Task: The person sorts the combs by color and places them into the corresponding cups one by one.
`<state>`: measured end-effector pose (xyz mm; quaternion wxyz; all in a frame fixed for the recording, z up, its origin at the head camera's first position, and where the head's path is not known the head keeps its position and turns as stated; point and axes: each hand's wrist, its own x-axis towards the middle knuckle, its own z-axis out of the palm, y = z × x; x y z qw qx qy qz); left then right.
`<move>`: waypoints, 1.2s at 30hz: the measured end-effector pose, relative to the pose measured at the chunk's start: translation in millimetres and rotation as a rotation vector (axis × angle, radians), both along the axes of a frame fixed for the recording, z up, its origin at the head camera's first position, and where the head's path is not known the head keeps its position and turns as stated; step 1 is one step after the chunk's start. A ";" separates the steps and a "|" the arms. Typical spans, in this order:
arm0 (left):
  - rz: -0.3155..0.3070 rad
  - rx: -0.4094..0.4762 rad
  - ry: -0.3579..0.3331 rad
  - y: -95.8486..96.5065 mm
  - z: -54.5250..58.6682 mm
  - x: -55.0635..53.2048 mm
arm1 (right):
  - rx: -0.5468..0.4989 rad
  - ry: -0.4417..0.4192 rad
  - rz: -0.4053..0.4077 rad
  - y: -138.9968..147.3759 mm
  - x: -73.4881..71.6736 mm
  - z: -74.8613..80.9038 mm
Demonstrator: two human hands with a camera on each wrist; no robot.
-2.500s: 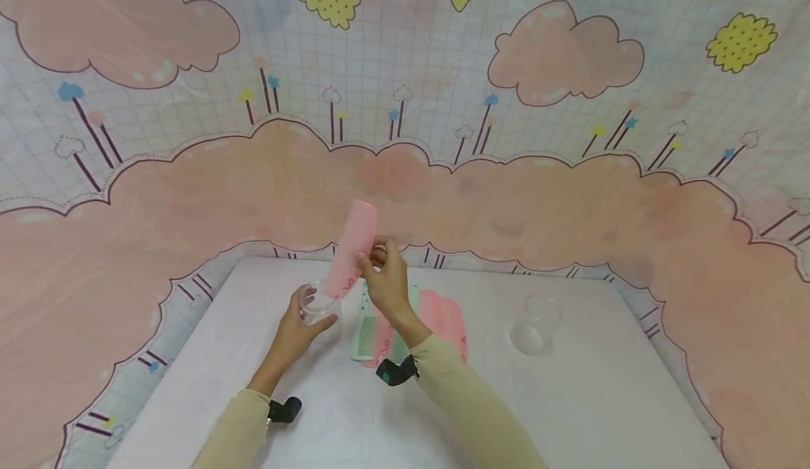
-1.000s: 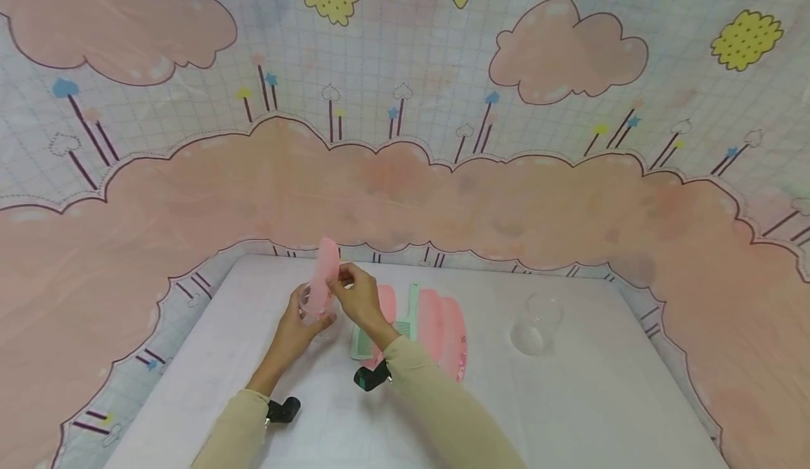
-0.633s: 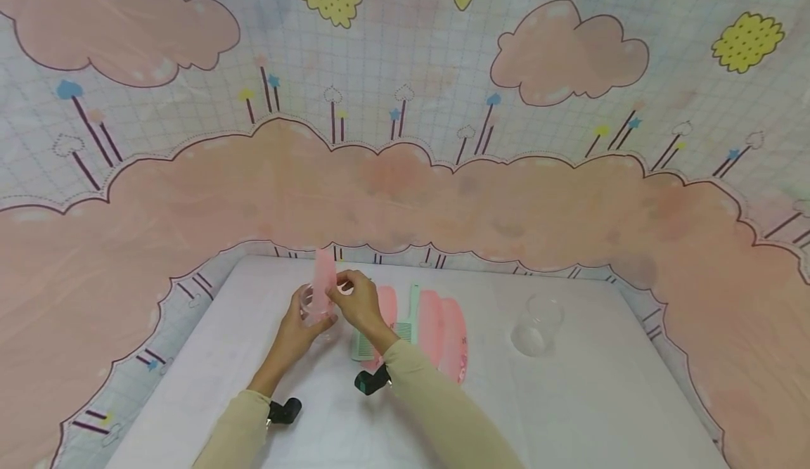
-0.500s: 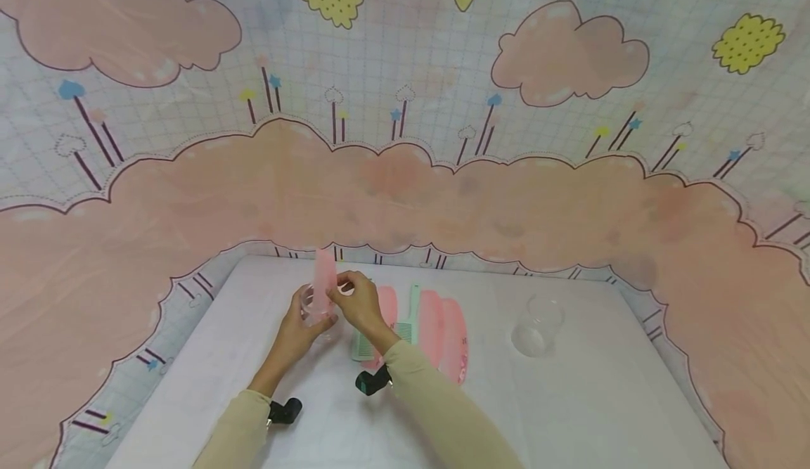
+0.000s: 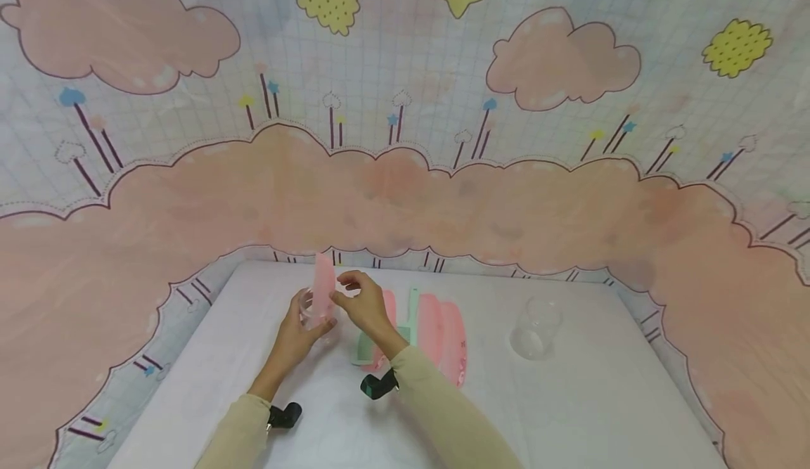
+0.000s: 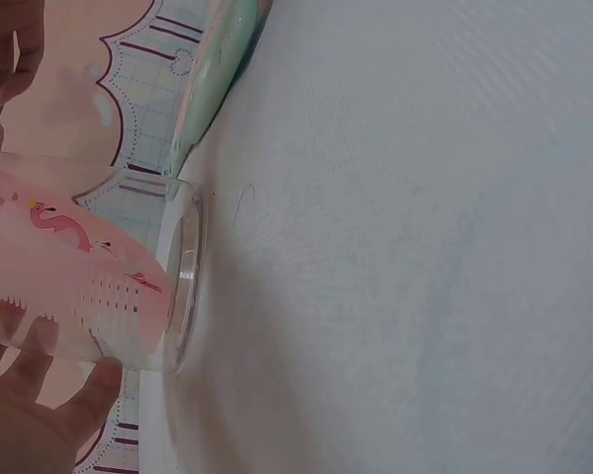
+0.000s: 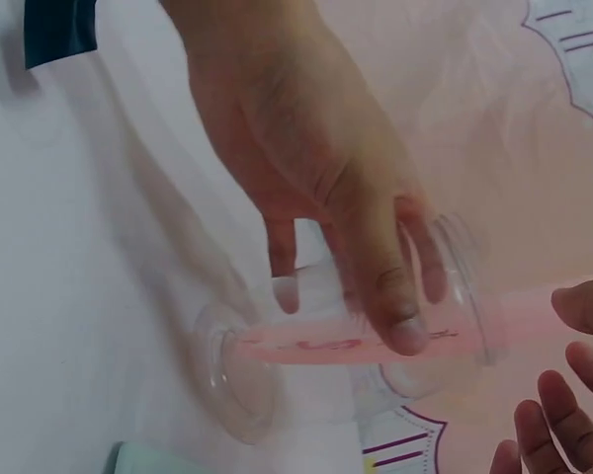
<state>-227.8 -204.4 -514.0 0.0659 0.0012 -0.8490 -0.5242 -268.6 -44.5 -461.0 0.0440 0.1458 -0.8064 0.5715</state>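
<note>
My left hand (image 5: 295,332) grips a clear plastic jar (image 7: 242,395) around its side, thumb and fingers wrapped about the wall. Inside the jar stands a pink comb (image 5: 323,283), its upper part sticking out above the rim. Through the wall, flamingo prints and the comb's lower end (image 6: 99,267) show near the jar's bottom. My right hand (image 5: 367,307) is just right of the comb's upper part, with thumb and fingers spread apart and nothing between them. In the right wrist view, its fingertips (image 7: 563,415) lie close by the comb beyond the jar's mouth.
Several pink combs (image 5: 451,335) and green combs (image 5: 413,311) lie on the white table (image 5: 588,399) right of the jar, partly behind my right arm. A second clear jar (image 5: 534,332) stands further right. A patterned cloth (image 5: 405,195) hangs behind the table.
The pink comb has gone from above the jar down into it, following my right hand leftward. Since then my right fingers have loosened and parted from the comb. The left hand keeps its grip.
</note>
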 end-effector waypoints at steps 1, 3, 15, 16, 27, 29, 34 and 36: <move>-0.001 0.001 -0.010 0.1 -0.2 0.0 | -0.014 -0.002 -0.001 1.8 0.6 0.6; -0.003 0.009 -0.016 0.0 -1.3 0.1 | -0.035 -0.003 -0.006 5.3 1.2 1.7; -0.009 -0.001 -0.026 -0.8 -4.1 0.9 | -0.096 0.007 -0.007 34.4 13.8 10.2; -0.007 -0.003 -0.032 -0.9 -3.6 1.3 | -0.104 0.009 -0.007 36.7 14.8 10.8; -0.007 -0.017 -0.044 -1.4 -3.0 -0.5 | -0.138 0.032 0.002 60.7 26.6 13.4; -0.008 -0.017 -0.040 -1.4 -3.9 -0.5 | -0.134 0.028 0.000 65.1 29.0 12.8; -0.010 -0.017 -0.025 -1.7 -6.1 -1.7 | -0.130 0.031 0.010 76.4 36.9 20.2; -0.010 -0.015 -0.023 -1.9 -6.8 -3.0 | -0.125 0.034 0.013 82.3 42.7 28.0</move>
